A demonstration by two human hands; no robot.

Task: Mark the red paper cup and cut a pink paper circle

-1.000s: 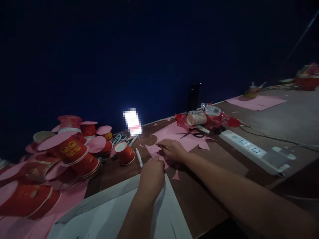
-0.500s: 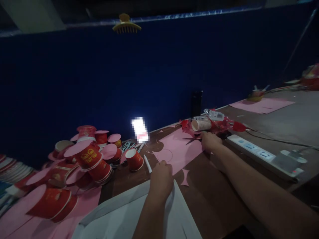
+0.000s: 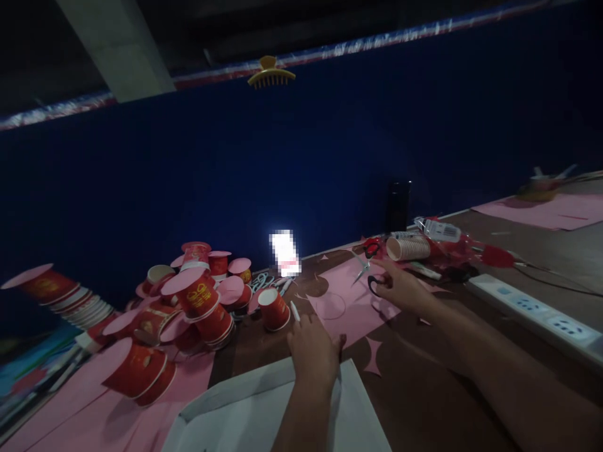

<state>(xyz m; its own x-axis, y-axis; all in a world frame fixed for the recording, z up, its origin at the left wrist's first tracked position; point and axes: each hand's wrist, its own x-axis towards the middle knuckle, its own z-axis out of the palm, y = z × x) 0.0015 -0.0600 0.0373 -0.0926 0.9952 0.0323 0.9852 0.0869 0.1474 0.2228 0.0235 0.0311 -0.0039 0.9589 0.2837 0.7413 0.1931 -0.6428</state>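
My right hand [image 3: 400, 290] is closed round the black handles of a pair of scissors [image 3: 372, 276], lifted just above a pink paper sheet [image 3: 346, 301] with a drawn circle. The blades point up and away. My left hand [image 3: 315, 348] rests palm down on the near edge of that pink sheet, fingers loosely curled, holding nothing I can see, beside a white marker [image 3: 294, 311]. A pink paper scrap [image 3: 373, 356] lies on the brown table [image 3: 424, 389] between my arms.
Several red paper cups [image 3: 188, 301] with pink lids are heaped at left, one cup [image 3: 274, 309] standing apart. A white board [image 3: 254, 414] lies under my left forearm. A tipped cup [image 3: 407, 247], red scraps, a power strip [image 3: 537, 317] and a dark bottle [image 3: 398, 206] sit at right.
My right hand left the pink sheet, reached to the scissors at the back right, and now holds them lifted over the paper. My left hand stayed put. The camera tilted upward.
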